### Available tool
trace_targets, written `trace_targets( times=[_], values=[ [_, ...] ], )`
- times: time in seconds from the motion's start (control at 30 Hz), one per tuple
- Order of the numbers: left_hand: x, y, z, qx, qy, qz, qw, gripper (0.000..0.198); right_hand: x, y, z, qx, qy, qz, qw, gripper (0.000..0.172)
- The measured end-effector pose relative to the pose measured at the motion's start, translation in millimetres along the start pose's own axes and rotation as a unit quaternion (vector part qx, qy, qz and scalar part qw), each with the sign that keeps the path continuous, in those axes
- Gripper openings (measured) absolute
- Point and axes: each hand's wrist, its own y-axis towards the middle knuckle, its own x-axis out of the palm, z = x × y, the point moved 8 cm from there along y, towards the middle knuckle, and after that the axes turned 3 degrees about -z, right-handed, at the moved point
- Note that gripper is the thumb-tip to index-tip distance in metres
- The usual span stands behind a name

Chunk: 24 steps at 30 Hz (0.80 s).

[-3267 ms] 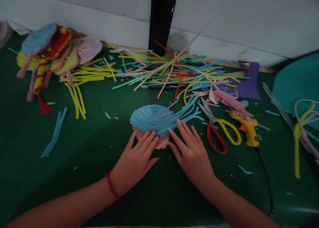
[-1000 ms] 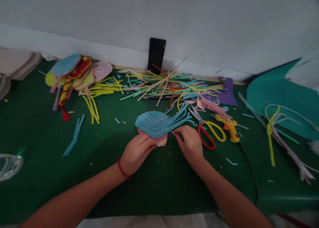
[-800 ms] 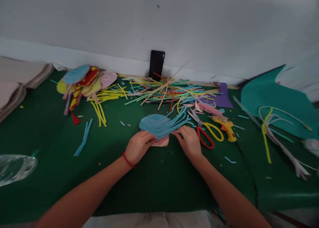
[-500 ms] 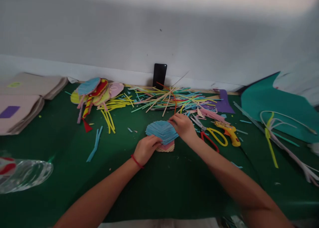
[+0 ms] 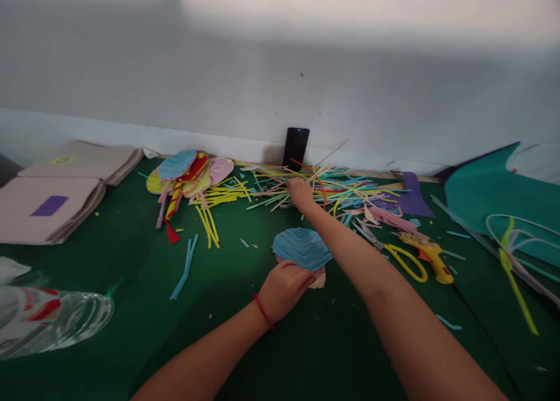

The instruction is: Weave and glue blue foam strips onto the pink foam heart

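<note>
A mushroom-shaped craft piece (image 5: 301,246) lies flat on the table, with a ribbed blue cap over a pink and cream stem. My left hand (image 5: 286,287), a red cord at its wrist, is closed on the lower edge of the cap and covers part of the stem. Farther back, my right hand (image 5: 301,195) is in the heap of coloured strips (image 5: 350,185). Its fingers are drawn together among the strips, and what they grip is hidden. The right forearm passes over the cap's right edge.
Yellow-handled scissors (image 5: 405,261) and a yellow glue gun (image 5: 431,255) with a cord lie at right. A black phone (image 5: 296,147) leans on the wall. Finished flat crafts (image 5: 192,170), a plastic bottle (image 5: 56,319) and cardboard-like stacks (image 5: 48,208) are at left; a teal sheet (image 5: 490,191) is far right.
My right hand has left the blue cap and reached back into the strip heap. My left hand stays at the craft piece. The whole view has shifted a little.
</note>
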Motion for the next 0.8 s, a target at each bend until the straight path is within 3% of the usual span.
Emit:
trace_targets(
  times=[0.2, 0.4, 0.67, 0.8],
  values=[
    [-3.2, 0.8, -2.5, -0.001, 0.016, 0.010, 1.000, 0.027, 11.3, 22.1, 8.6, 0.007, -0.044, -0.017, 0.999, 0.036],
    [-4.0, 0.3, -0.7, 0.001, 0.018, 0.007, 1.000, 0.025, 9.1, 29.4, -2.5, -0.054, -0.055, 0.009, 0.997, 0.037],
    [-7.2, 0.4, -3.2, -0.011, 0.005, 0.008, 1.000, 0.024, 0.4, 35.3, 11.6, -0.064, 0.010, 0.063, 0.996, 0.036],
    [-10.2, 0.8, -8.4, -0.025, -0.011, 0.019, 0.999, 0.025, -13.7, 29.7, 26.4, -0.041, 0.076, 0.120, 0.989, 0.022]
  ],
)
